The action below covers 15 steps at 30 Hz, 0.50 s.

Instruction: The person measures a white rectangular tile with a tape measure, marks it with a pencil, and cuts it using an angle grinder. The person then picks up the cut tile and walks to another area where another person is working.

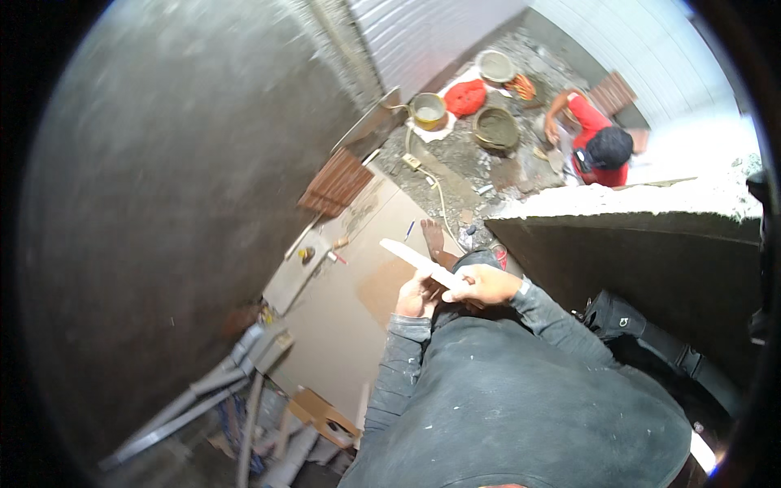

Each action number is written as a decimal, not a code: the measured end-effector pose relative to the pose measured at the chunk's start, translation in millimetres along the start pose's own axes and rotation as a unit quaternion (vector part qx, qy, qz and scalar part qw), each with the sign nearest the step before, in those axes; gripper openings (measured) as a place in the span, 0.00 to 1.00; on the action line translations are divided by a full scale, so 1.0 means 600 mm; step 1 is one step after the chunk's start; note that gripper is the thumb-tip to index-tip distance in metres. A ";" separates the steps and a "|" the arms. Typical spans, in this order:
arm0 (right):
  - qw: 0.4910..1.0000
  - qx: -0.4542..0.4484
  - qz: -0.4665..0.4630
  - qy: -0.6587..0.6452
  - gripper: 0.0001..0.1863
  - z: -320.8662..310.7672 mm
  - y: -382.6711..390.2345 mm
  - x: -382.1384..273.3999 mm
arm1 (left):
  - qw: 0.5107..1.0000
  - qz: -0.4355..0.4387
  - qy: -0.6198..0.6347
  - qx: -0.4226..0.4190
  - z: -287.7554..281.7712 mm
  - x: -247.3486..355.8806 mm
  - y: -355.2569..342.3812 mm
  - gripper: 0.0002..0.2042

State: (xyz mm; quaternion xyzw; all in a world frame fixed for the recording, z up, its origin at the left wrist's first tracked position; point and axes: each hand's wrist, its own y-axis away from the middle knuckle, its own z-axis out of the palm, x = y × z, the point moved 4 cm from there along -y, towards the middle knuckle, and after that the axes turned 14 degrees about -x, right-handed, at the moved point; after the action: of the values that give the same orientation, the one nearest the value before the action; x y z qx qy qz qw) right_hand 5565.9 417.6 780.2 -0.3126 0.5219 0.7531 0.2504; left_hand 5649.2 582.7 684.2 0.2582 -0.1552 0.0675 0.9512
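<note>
A long, narrow white strip (412, 259) with a rounded far end is held slantwise in front of my body. My right hand (488, 285) is closed around its near end. From below, my left hand (415, 298) is closed against the same strip, its fingers partly hidden. Under and beyond the hands lies a large beige board (333, 325) with a browner patch (386, 291). A blue pen (409, 230) rests close to my bare foot (433, 236). Farther left on the board are a red-and-white tool (336, 257) and a small yellow-and-black thing (306, 254).
A co-worker in red (598, 138) crouches beyond a low wall (634, 232), among buckets (496, 128). A cable with a socket block (412, 161) crosses the rubble floor. Brown ribbed panels (335, 183) lean left. Grey pipes (191, 398) and an open cardboard box (325, 415) lie lower left.
</note>
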 end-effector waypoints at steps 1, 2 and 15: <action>1.000 -0.013 -0.012 0.003 0.26 -0.018 -0.012 -0.021 | 1.000 -0.002 0.016 -0.004 0.002 0.031 -0.013 0.17; 1.000 -0.024 -0.006 0.001 0.27 -0.037 -0.027 -0.039 | 0.999 -0.020 0.010 -0.032 0.007 0.063 -0.031 0.18; 0.951 0.262 0.069 -0.152 0.26 -0.175 -0.161 -0.105 | 0.894 -0.309 -0.325 0.024 -0.050 0.355 -0.290 0.27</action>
State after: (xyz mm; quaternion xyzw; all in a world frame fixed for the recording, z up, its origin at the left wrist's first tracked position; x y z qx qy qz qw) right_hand 5698.8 347.3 738.0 -0.0814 0.6766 0.6441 0.3474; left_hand 5893.9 458.9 648.0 0.3235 -0.3664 -0.3136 0.8141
